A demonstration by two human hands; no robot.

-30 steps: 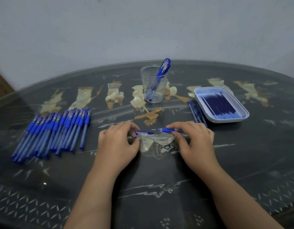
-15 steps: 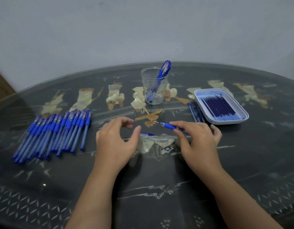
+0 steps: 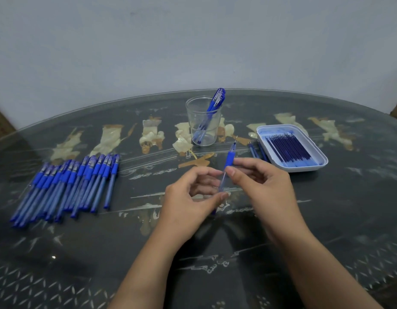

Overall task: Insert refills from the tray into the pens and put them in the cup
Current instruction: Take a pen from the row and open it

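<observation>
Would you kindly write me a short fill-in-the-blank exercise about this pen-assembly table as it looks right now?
1. The clear plastic cup already holds ___ blue pens.
2. The dark blue refills lie in a white ___.
3. The uncapped blue pen is held by ___ hands, its tip pointing away from the person.
4. The row of capped blue pens lies on the person's ___ side of the glass table.

Missing words: two; tray; both; left

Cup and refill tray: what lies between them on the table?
Head view: no task items between cup and refill tray, only pale patches under the glass; two blue pieces lie beside the tray.
</observation>
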